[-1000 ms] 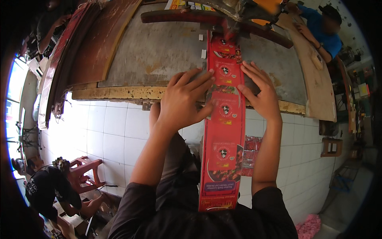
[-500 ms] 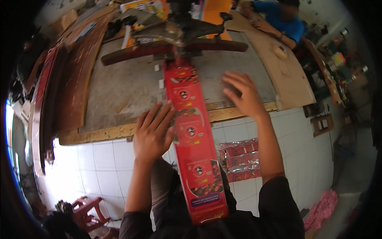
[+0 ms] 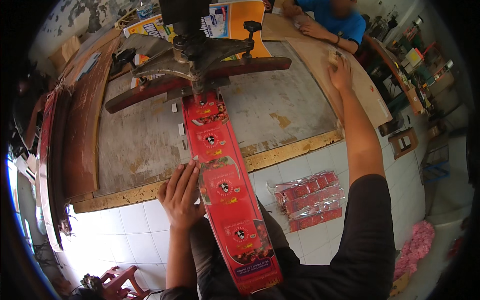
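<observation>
A long red printed packaging strip (image 3: 222,187) runs from beneath the metal press head (image 3: 200,65) across the table edge and down over my lap. My left hand (image 3: 180,197) lies along the strip's left edge, fingers stretched out and touching it. Far to the right, my right hand (image 3: 341,75) is closed around a small tan block (image 3: 333,56) on the brown board (image 3: 367,102). Its fingers partly cover that block. Two little white pieces, the nearer a white tab (image 3: 181,129), lie on the tabletop left of the strip.
The grey worktable (image 3: 145,145) has a worn yellowish front edge. Across it, a co-worker in a blue shirt (image 3: 345,22) leans on the board. Bundled red packets (image 3: 312,200) lie on the white-tiled floor, with a red stool (image 3: 122,282) at lower left.
My right hand has gone from above the table, right of the strip, out to the tan block. My left hand stays at the strip's edge. The whole view has shifted.
</observation>
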The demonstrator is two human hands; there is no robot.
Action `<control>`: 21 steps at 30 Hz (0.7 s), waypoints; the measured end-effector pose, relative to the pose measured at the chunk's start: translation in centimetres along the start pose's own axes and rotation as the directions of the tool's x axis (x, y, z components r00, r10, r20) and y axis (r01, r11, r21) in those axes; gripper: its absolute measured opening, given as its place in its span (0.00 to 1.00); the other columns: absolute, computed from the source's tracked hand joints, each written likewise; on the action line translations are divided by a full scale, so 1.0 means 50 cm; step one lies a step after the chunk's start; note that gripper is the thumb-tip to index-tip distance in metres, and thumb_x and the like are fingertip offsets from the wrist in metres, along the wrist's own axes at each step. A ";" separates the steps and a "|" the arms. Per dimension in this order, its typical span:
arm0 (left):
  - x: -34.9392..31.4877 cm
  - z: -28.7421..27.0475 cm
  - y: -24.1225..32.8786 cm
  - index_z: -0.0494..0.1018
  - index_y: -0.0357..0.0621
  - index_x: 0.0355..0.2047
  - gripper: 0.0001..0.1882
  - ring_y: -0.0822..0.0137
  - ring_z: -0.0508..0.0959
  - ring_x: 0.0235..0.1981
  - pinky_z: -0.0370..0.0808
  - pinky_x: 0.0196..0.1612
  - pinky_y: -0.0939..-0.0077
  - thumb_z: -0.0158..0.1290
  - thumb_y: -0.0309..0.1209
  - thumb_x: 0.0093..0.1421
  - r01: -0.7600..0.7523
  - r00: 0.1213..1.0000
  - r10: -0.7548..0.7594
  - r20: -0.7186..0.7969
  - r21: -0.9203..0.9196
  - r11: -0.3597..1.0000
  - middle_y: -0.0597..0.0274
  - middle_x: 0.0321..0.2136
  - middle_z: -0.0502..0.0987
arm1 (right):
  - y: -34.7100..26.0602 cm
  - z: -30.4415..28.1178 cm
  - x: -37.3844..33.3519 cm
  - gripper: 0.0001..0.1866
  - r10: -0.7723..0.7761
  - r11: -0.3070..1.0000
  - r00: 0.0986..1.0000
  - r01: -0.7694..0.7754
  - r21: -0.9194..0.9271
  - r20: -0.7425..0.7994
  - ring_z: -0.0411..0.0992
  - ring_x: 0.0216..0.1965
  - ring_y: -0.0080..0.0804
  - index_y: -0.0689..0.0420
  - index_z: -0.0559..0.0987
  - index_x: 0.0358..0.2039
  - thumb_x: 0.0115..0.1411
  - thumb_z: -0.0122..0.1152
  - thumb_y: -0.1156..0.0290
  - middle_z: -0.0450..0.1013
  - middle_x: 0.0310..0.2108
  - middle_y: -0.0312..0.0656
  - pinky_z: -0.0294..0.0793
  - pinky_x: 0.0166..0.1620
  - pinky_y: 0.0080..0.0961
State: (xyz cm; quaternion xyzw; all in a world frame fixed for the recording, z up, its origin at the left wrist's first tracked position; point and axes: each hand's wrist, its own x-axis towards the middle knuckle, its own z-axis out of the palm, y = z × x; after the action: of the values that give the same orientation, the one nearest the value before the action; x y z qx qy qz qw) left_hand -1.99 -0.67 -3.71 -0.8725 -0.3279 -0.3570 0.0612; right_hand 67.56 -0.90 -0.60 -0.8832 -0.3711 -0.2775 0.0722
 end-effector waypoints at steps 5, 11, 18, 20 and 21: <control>0.012 -0.011 0.013 0.81 0.47 0.58 0.20 0.63 0.79 0.63 0.62 0.64 0.67 0.56 0.34 0.67 0.003 1.000 -0.003 -0.013 -0.019 1.000 0.66 0.59 0.83 | -0.012 0.003 -0.002 0.35 0.065 0.992 0.997 -0.070 0.102 0.047 0.52 0.79 0.43 0.48 0.63 0.76 0.73 0.53 0.49 0.57 0.78 0.43 0.49 0.78 0.50; 0.008 -0.009 0.013 0.81 0.48 0.59 0.21 0.62 0.79 0.63 0.63 0.63 0.67 0.57 0.31 0.66 0.018 0.999 -0.020 -0.048 -0.030 0.999 0.65 0.59 0.83 | -0.017 0.002 -0.013 0.28 0.021 0.985 0.998 -0.010 0.170 -0.062 0.62 0.72 0.48 0.50 0.72 0.70 0.72 0.55 0.59 0.66 0.71 0.46 0.59 0.73 0.49; 0.022 -0.022 0.032 0.76 0.54 0.64 0.25 0.61 0.72 0.68 0.61 0.65 0.62 0.56 0.29 0.65 0.072 0.995 -0.072 0.068 -0.004 0.997 0.70 0.67 0.76 | -0.011 -0.063 -0.102 0.22 -0.069 0.922 0.985 0.122 0.366 -0.156 0.71 0.63 0.56 0.53 0.78 0.64 0.70 0.58 0.76 0.71 0.64 0.51 0.72 0.65 0.45; 0.021 -0.023 0.036 0.76 0.55 0.64 0.25 0.61 0.71 0.68 0.59 0.67 0.59 0.55 0.29 0.66 0.058 0.996 -0.057 0.072 -0.010 0.998 0.71 0.67 0.76 | -0.010 -0.085 -0.129 0.22 -0.179 0.883 0.947 0.274 0.381 -0.265 0.71 0.62 0.55 0.55 0.77 0.64 0.71 0.57 0.78 0.72 0.62 0.51 0.72 0.65 0.44; 0.018 -0.020 0.035 0.76 0.55 0.64 0.25 0.61 0.71 0.69 0.58 0.68 0.58 0.55 0.29 0.66 0.049 0.996 -0.049 0.076 -0.011 0.999 0.71 0.68 0.75 | -0.009 -0.101 -0.142 0.22 -0.197 0.866 0.959 0.268 0.422 -0.203 0.71 0.63 0.55 0.55 0.77 0.64 0.71 0.57 0.77 0.72 0.62 0.52 0.71 0.65 0.43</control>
State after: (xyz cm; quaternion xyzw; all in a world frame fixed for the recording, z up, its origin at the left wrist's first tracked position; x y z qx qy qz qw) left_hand -0.99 -1.87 -2.16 -0.8775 -0.3490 -0.3270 0.0344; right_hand 60.99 -6.63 -0.27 -0.7678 -0.5219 -0.2587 0.2667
